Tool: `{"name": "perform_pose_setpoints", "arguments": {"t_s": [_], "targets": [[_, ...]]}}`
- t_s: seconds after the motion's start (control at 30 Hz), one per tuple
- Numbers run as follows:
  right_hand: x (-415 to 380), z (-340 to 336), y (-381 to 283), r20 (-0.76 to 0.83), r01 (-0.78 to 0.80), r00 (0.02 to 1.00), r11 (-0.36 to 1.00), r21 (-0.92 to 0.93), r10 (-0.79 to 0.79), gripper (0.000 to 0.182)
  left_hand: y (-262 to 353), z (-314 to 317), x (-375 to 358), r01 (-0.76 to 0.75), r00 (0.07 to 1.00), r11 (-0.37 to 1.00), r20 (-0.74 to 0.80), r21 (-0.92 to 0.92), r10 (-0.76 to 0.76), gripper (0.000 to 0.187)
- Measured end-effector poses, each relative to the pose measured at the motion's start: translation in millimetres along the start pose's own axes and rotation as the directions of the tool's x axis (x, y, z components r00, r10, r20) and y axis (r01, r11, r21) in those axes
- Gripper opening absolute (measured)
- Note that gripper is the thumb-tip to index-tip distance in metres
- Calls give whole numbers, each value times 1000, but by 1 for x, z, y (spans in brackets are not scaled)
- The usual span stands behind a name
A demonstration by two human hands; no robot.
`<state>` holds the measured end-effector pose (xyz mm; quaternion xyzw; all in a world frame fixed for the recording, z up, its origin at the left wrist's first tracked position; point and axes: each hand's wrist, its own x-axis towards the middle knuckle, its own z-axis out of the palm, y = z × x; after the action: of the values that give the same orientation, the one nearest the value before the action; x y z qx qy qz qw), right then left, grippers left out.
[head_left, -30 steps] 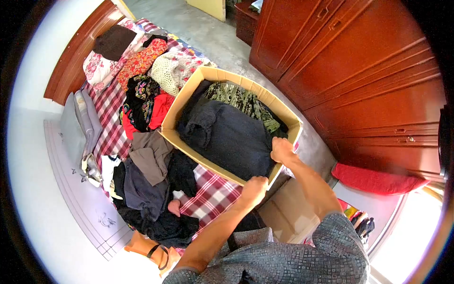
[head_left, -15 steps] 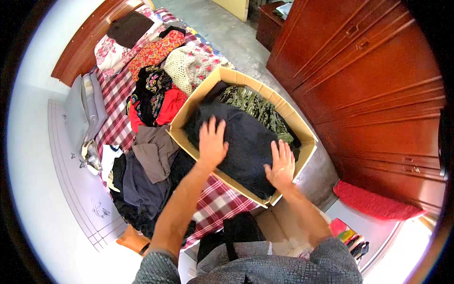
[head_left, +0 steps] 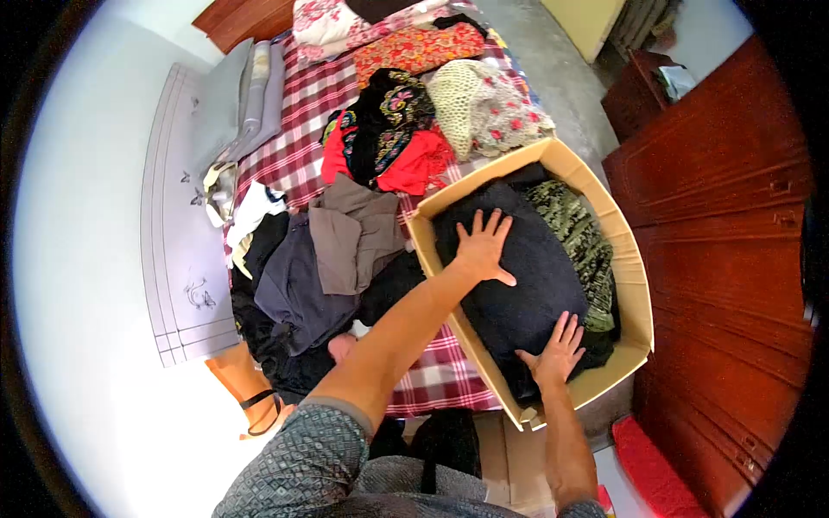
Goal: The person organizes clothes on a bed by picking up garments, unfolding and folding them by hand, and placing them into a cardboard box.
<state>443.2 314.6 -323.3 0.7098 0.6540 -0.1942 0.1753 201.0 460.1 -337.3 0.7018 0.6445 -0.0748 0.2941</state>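
A cardboard box [head_left: 639,293] stands at the bed's edge with folded clothes inside. On top lies a dark navy garment [head_left: 527,268], and beside it, along the right wall, a green-and-black patterned garment [head_left: 570,226]. My left hand [head_left: 484,249] rests on the dark garment's upper part, fingers spread. Lower down, near the box's front end, my right hand [head_left: 555,352] lies on the same garment, its fingers apart too. Neither hand grips anything.
Left of the box, a grey-brown garment [head_left: 350,242] and dark trousers [head_left: 298,285] lie piled on the checked bed [head_left: 302,112]. Farther back are a black embroidered cloth [head_left: 389,112] and a cream knitted piece [head_left: 453,95]. A wooden wardrobe [head_left: 725,233] stands to the right.
The view has swung left, so the box and bed appear farther right and lower. Both hands remain on the dark garment, which looks flatter, with the left hand's fingers more widely spread.
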Motion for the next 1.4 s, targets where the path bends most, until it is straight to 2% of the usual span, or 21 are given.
{"name": "perform_pose_setpoints", "arguments": {"t_s": [0.13,0.17,0.23,0.27,0.33,0.4,0.47,0.53,0.6,0.67,0.7,0.8,0.93,1.07,1.13,1.17,1.23,1.27,1.33,1.37,1.4], "targets": [[3,10,3,-12,-4,1000,998,-56,3,145,10,-2,-10,18,999,1000,-44,-18,-18,129],[6,10,2,-31,-1,1000,999,-51,-1,146,15,-1,-19,5,994,1000,-107,-17,-7,115],[6,8,-1,-20,-2,1000,997,-71,1,146,11,0,-54,-231,894,957,-425,-173,139,82],[6,9,-2,-18,-19,1000,996,-82,18,145,5,-9,-78,-377,804,888,-569,-262,173,69],[7,14,0,-21,-13,1000,995,-97,11,145,-11,-20,-127,-497,743,729,-665,-470,78,46],[7,16,-1,-53,-12,999,994,-104,7,146,-45,-3,-172,-388,699,772,-707,-504,-110,37],[8,17,-6,-38,-16,999,994,-104,12,146,-93,35,-207,-198,669,812,-681,-549,-297,37],[9,25,-1,-108,-16,994,999,-39,12,145,-132,59,-249,107,688,822,-556,-559,-467,37],[8,26,-2,-123,-8,992,999,-41,3,145,-196,119,-285,192,663,877,-600,-440,-446,39],[8,28,0,-138,-7,990,999,-42,1,145,-234,152,-315,278,664,845,-544,-457,-513,44],[7,28,-2,-143,-9,990,999,-45,2,145,-245,149,-324,321,710,852,-491,-414,-505,57],[7,31,-2,-142,-16,990,999,-47,9,145,-262,144,-322,298,749,853,-450,-428,-487,70],[6,30,-3,-111,-23,994,999,-43,18,143,-266,120,-273,362,797,855,-353,-372,-491,91],[4,34,-2,-154,9,988,1000,-30,-13,143,-272,108,-225,379,829,883,-323,-276,-457,98],[2,35,-2,-160,14,987,999,-31,-19,143,-274,104,-208,525,815,836,-191,-158,-547,99],[3,34,-2,-163,21,986,999,-30,-25,143,-277,104,-203,522,815,837,-193,-164,-546,99],[5,35,-1,-171,41,984,999,-26,-45,143,-284,110,-193,510,802,849,-281,-137,-527,80],[4,35,0,-174,57,983,998,-17,-59,144,-294,117,-190,503,806,853,-280,-139,-521,80],[5,41,4,-198,71,978,997,-15,-73,144,-318,129,-190,407,832,895,-332,-180,-445,55],[5,43,6,-217,96,971,995,-11,-96,144,-316,130,-193,349,770,916,-496,-197,-401,37],[6,41,5,-221,89,971,996,-10,-89,144,-316,126,-195,342,773,919,-498,-196,-394,37]]}}
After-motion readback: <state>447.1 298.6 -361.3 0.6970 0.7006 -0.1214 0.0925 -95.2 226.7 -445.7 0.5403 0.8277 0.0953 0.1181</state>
